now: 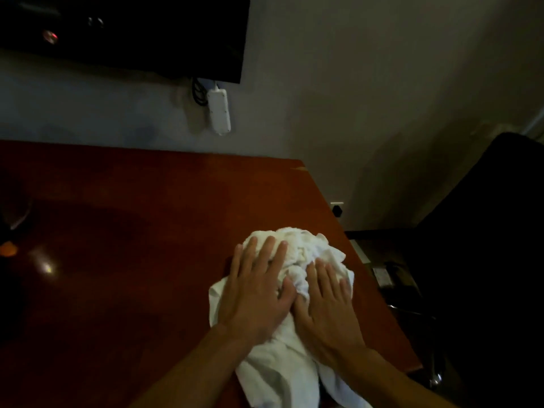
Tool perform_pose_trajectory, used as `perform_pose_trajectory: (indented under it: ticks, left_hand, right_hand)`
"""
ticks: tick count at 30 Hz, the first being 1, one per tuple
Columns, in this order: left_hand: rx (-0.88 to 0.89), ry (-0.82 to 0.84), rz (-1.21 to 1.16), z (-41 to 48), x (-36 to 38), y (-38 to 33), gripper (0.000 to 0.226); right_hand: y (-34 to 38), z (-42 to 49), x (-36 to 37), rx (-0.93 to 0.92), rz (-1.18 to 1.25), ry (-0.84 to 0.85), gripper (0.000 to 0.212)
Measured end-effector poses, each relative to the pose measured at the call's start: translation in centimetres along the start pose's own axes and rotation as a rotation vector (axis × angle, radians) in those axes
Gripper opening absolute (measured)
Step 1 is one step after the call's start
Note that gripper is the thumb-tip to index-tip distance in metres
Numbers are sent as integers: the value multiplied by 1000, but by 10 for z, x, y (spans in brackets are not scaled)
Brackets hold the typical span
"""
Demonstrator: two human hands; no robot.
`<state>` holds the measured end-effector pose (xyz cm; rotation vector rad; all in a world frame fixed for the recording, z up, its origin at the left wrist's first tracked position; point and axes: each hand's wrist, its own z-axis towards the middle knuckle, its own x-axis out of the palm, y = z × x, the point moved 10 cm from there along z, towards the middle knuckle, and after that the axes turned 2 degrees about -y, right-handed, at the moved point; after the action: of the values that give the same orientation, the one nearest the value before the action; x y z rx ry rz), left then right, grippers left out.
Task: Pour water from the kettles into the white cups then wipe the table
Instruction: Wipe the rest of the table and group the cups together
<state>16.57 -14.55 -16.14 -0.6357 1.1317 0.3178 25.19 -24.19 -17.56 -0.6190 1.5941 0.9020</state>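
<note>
A crumpled white towel (297, 251) lies on the reddish-brown table (147, 260) near its right edge. My left hand (259, 287) presses flat on the towel's left half, fingers straight and spread. Beside it, my right hand (326, 301) presses flat on the towel's right half. The thumbs of both hands meet in the middle. The towel's tail hangs toward me over the near edge. No kettle or white cup is clearly visible; a dark object (11, 219) sits at the far left edge, too dim to identify.
A black chair (485, 231) stands right of the table. A white power strip (219, 111) hangs on the wall under a dark screen (123, 30). A wall socket (337, 208) shows beyond the table's right edge.
</note>
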Motion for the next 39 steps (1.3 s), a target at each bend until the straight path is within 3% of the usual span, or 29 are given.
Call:
perform_pose_trajectory:
  ticks: [7,18,21,28,39]
  left_hand:
    - [-235,-63,103,72,-32,160,72]
    - [-540,-213,167,148,-68,339,76]
    - [-555,-222,180,153,-70,345,76]
    - [-501,-209,261,142,-72,324,69]
    - [-506,-154,263,14,-83,236,67]
  right_hand:
    - [128,144,24,-272,31,0,88]
    - [283,319,57,-580,23,20,92]
    - [290,330,61,-606,11,10,84]
    - [279,309,53,-592,29,28,95]
    - [236,151,44,-608,22,47,87]
